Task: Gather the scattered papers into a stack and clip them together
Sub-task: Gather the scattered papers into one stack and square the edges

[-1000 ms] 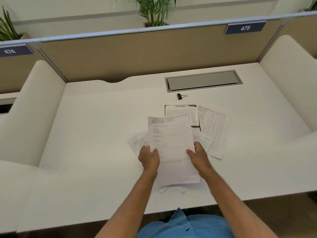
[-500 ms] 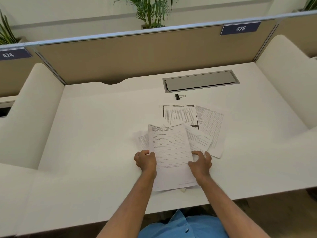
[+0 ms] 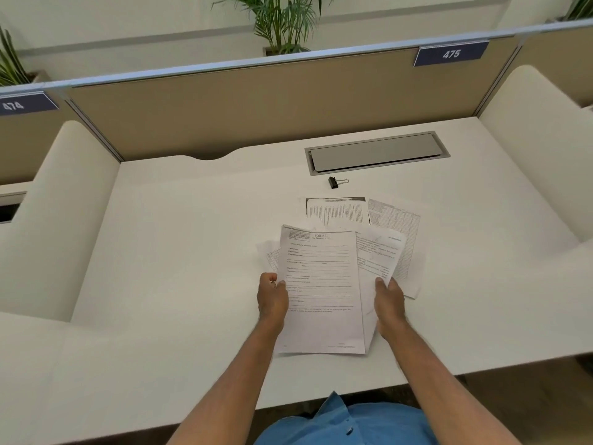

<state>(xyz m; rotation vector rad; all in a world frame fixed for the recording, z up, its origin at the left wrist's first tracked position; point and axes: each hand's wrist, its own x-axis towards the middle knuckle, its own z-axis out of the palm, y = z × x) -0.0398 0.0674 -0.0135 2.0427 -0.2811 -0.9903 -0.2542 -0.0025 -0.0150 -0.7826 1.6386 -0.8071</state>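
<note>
A printed form sheet lies on top of several loose papers near the front of the white desk. My left hand grips the form's left edge. My right hand holds the lower edge of a second sheet that fans out to the right under the form. Two more printed sheets, a text page and a table page, lie flat behind them. Another sheet's corner pokes out on the left. A black binder clip rests alone on the desk beyond the papers.
A grey cable hatch is set into the desk behind the clip. Tan divider panels and rounded white side partitions enclose the desk on three sides. The front edge runs just below my forearms.
The form sheet came down from a raised tilt to lie lower over the pile. My right hand moved outward and took hold of the second sheet on the right.
</note>
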